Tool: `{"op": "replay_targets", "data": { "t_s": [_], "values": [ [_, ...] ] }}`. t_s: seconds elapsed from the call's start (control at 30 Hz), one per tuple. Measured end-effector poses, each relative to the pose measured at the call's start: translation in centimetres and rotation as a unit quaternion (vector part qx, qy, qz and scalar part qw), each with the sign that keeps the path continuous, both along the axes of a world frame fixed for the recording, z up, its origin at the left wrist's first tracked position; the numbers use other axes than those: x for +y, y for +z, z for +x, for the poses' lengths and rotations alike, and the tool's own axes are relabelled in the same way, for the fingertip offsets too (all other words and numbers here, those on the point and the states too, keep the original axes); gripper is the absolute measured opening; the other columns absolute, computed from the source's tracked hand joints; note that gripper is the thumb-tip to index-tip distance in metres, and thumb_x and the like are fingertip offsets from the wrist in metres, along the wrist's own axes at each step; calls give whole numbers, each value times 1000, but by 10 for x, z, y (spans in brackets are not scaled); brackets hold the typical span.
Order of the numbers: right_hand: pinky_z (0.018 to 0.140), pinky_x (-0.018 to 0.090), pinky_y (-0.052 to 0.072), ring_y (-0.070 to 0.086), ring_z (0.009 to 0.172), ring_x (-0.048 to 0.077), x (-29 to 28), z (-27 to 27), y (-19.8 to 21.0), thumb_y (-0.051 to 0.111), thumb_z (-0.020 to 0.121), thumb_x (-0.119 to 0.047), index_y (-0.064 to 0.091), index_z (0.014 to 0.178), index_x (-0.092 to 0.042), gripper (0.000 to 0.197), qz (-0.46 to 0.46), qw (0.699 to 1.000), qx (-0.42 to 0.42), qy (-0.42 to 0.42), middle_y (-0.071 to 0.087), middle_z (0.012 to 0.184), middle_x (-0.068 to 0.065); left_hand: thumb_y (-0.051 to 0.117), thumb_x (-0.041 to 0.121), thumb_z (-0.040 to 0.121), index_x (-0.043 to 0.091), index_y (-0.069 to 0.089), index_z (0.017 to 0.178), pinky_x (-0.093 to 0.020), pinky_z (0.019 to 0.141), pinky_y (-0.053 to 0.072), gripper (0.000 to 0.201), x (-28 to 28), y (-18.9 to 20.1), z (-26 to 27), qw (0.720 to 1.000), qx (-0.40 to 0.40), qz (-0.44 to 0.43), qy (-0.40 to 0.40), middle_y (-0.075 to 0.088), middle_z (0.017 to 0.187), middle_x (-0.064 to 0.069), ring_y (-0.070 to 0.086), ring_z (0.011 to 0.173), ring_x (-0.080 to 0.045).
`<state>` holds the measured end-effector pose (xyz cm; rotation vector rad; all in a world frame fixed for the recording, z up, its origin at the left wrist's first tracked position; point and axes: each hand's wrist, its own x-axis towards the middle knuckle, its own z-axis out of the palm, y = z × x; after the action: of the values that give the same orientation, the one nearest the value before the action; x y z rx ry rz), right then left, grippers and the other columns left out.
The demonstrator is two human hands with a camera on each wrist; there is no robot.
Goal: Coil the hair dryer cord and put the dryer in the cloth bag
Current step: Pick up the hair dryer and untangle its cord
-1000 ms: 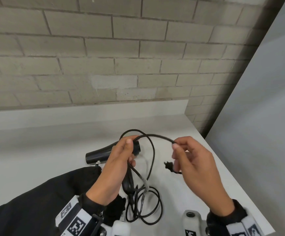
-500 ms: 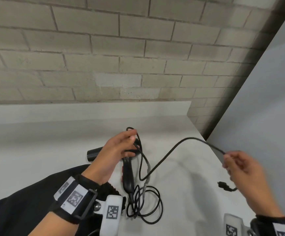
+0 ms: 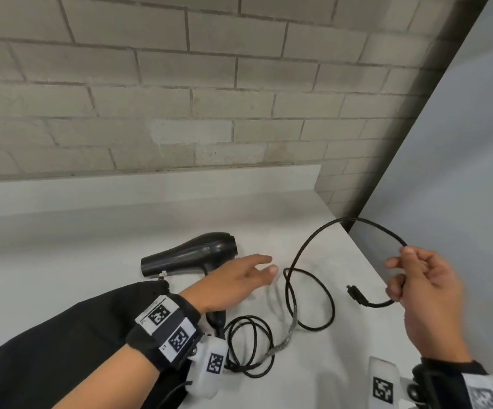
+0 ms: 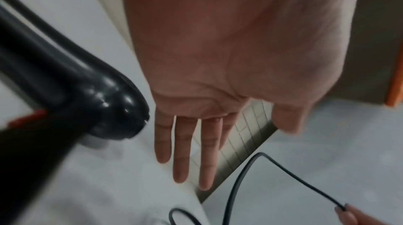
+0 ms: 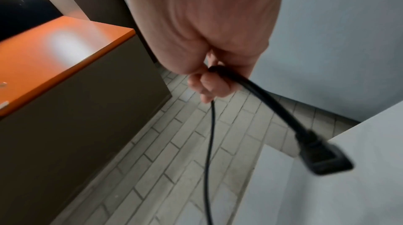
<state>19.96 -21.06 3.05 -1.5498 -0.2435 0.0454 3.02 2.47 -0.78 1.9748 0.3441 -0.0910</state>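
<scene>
The hair dryer (image 3: 192,255) lies on the white counter (image 3: 62,261), its cord (image 3: 310,299) sprawled loosely to the right, coiling barely begun. The right hand (image 3: 425,296) pinches the plug end; the left hand (image 3: 233,281) hovers flat, empty. No bag identifiable.

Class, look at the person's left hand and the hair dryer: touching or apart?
Apart. In the left wrist view the left hand shows straight fingers beside the hair dryer, bare counter between.
</scene>
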Motion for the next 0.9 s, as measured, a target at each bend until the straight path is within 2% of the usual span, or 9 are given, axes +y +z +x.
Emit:
{"op": "replay_targets", "data": {
  "t_s": [0.13, 0.27, 0.37, 0.43, 0.57, 0.63, 0.77, 0.83, 0.9],
  "values": [
    [36, 23, 33, 39, 29, 9, -12, 14, -27, 48, 101, -19, 51, 93, -11, 12, -66, 996, 24, -48, 63, 77, 13, 63, 71, 77, 33, 39, 141, -34, 109, 41, 79, -1, -29, -25, 971, 80, 206, -94, 54, 138, 13, 48, 127, -8],
    [40, 28, 35, 46, 34, 15, -10, 7, -53, 53, 98, -17, 53, 97, -5, 11, -182, 982, 44, 18, 65, 82, 19, 74, 60, 73, 30, 41, 140, -30, 107, 35, 80, -5, -51, -38, 941, 122, 279, -149, 52, 132, 8, 34, 125, -13],
    [42, 30, 43, 59, 47, 22, -1, -5, -68, 59, 94, -22, 57, 96, -12, 10, -256, 965, 27, 56, 68, 80, 10, 66, 47, 86, 27, 58, 121, -27, 105, 34, 41, -4, -57, -40, 932, 67, 329, -141, 61, 113, 8, 45, 112, -13],
    [55, 30, 50, 68, 63, 21, 7, -9, -75, 64, 91, -24, 60, 102, -12, 17, -315, 947, -8, 65, 71, 88, 7, 55, 34, 96, 28, 67, 107, -27, 103, 39, 17, 1, -57, -42, 946, 1, 306, -109, 67, 101, 11, 56, 99, -7],
    [93, 39, 47, 56, 111, 29, 16, -21, -83, 68, 88, -25, 50, 129, -13, 47, -401, 908, -94, 76, 56, 122, 9, 52, 21, 100, 32, 71, 98, -18, 91, 43, 21, 9, -35, -48, 971, -89, 221, -10, 67, 96, 21, 57, 98, 4],
    [95, 35, 44, 53, 113, 27, 21, -32, -79, 70, 86, -21, 55, 124, -15, 41, -376, 908, -163, 85, 55, 119, 4, 55, 16, 99, 34, 70, 91, -12, 88, 42, 25, 12, -16, -52, 971, -142, 181, 60, 68, 94, 22, 59, 98, 3],
    [92, 6, 31, 55, 103, 16, 37, -69, -62, 71, 82, -30, 60, 103, -27, 24, -292, 899, -286, 154, 57, 104, -10, 59, 19, 98, 25, 74, 84, -14, 78, 47, 21, 16, 30, -52, 938, -279, 117, 167, 69, 85, 16, 65, 87, -7],
    [93, 5, 32, 51, 113, 4, 47, -91, -55, 68, 80, -47, 55, 110, -36, 35, -254, 895, -276, 241, 54, 114, -19, 58, 11, 98, 9, 75, 84, -9, 71, 46, 22, 18, 52, -49, 928, -315, 69, 186, 67, 77, 17, 64, 78, -2],
    [97, -1, 25, 34, 126, -11, 60, -109, -54, 69, 74, -60, 37, 126, -47, 62, -241, 883, -225, 335, 34, 130, -37, 59, 14, 97, 6, 74, 84, -10, 69, 46, 22, 20, 70, -45, 923, -333, 61, 181, 66, 73, 17, 63, 73, -2]
  ]
}}
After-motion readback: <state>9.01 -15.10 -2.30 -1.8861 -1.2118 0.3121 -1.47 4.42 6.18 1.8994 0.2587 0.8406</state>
